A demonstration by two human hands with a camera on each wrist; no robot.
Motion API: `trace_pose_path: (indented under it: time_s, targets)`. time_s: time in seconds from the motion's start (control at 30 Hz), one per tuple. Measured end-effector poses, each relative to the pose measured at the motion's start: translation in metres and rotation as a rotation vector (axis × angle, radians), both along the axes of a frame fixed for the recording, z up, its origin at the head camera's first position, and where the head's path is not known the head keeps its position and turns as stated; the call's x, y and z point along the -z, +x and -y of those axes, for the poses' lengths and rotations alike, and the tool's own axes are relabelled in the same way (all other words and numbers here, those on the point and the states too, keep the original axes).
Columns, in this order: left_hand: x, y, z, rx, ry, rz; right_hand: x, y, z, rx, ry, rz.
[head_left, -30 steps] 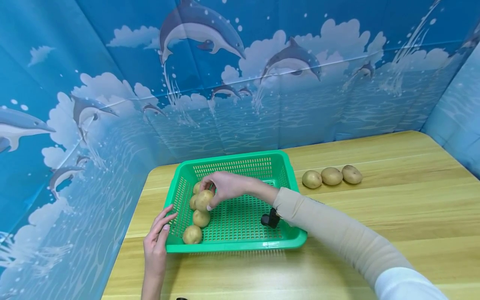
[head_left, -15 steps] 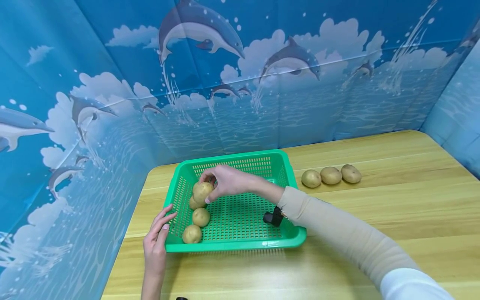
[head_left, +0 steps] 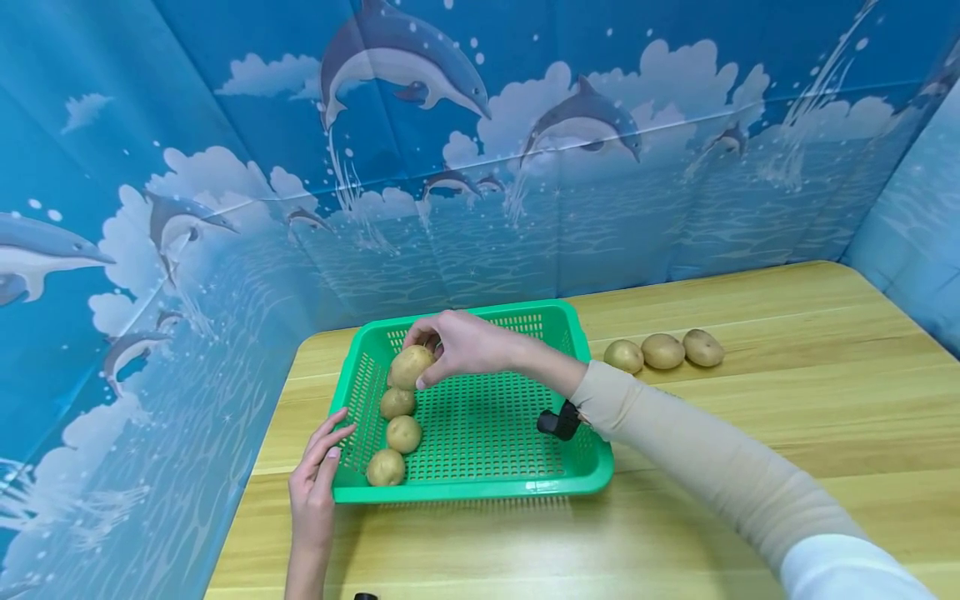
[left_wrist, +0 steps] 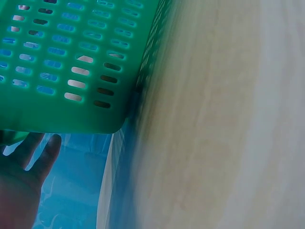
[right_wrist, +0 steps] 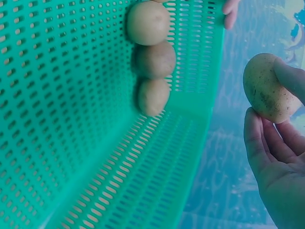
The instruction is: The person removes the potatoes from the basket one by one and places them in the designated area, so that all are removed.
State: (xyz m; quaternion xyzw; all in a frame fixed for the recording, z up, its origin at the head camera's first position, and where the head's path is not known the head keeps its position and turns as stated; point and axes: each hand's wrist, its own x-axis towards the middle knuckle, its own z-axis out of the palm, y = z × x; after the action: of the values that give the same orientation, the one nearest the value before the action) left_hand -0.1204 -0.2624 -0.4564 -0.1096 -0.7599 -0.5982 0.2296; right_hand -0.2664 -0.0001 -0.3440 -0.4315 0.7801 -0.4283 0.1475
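My right hand (head_left: 471,342) pinches a potato (head_left: 412,367) between thumb and fingers, raised over the back left of a green plastic basket (head_left: 474,492). Dark specks mark this potato's skin (right_wrist: 267,90) in the right wrist view. Below it, several potatoes lie in a row along the basket's left wall, among them a middle potato (head_left: 403,434) and a front potato (head_left: 386,467). The rearmost is mostly hidden behind the held one. My left hand (head_left: 313,487) touches the basket's left rim from outside, its fingers fairly straight; the left wrist view shows those fingers (left_wrist: 45,160) beside the perforated wall.
To the right of the basket, three potatoes (head_left: 663,352) sit in a line on the wooden table (head_left: 787,417). A blue dolphin-print curtain (head_left: 480,217) rises behind the table and along its sides. A small black object (head_left: 365,597) shows at the bottom edge.
My right hand has moved back and up with the potato, uncovering potatoes in the row beneath. The left hand stays at the rim, and the three table potatoes have not moved.
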Motion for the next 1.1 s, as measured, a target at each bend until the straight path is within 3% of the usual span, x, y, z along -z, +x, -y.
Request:
trace_pose_path:
  time_s: [0.23,0.57,1.1]
  targets:
    - [0.001,0.0,0.001,-0.007,-0.003,0.009,-0.017,0.003,-0.011,0.015,0.017,-0.038]
    - [0.001,0.0,-0.001,0.006,0.0,-0.045,-0.035,0.008,-0.025,0.035,0.027,-0.109]
    - [0.002,0.0,-0.001,-0.015,0.013,0.002,-0.054,0.024,-0.051,0.071,0.041,-0.186]
